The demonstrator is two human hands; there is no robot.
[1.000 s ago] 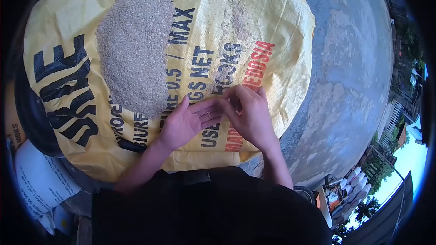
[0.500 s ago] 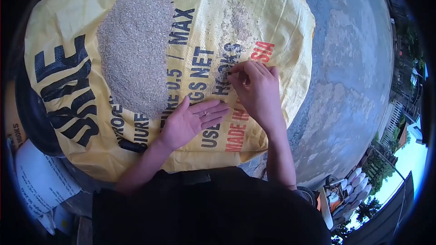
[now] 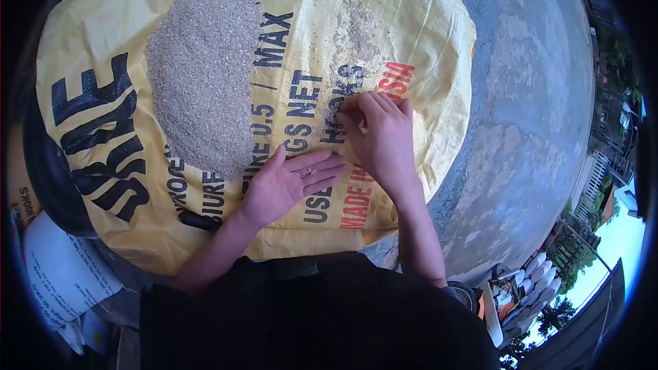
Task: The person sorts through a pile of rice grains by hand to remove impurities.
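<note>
A large heap of pale grain (image 3: 202, 72) lies on a yellow woven sack (image 3: 432, 34) printed with black and red letters. To the right of it is a smaller, thin scatter of grain (image 3: 361, 35). My left hand (image 3: 281, 188) is palm up and open just below the heap, its fingers stretched out. A few small pale bits rest on those fingers. My right hand (image 3: 384, 140) hovers over the sack's lettering, below the scatter, with thumb and fingertips pinched together. Whatever is between those fingertips is too small to make out.
Under the sack's left side shows a black round rim (image 3: 51, 171). White printed bags (image 3: 65, 267) stand at the lower left. Worn concrete floor (image 3: 521, 109) spreads to the right, with a parked motorbike (image 3: 504, 294) and stacked pale sacks (image 3: 541, 277) farther off.
My right hand has shifted slightly left, its fingertips still pinched. My left hand stays in place, palm up. The heap looks the same.
</note>
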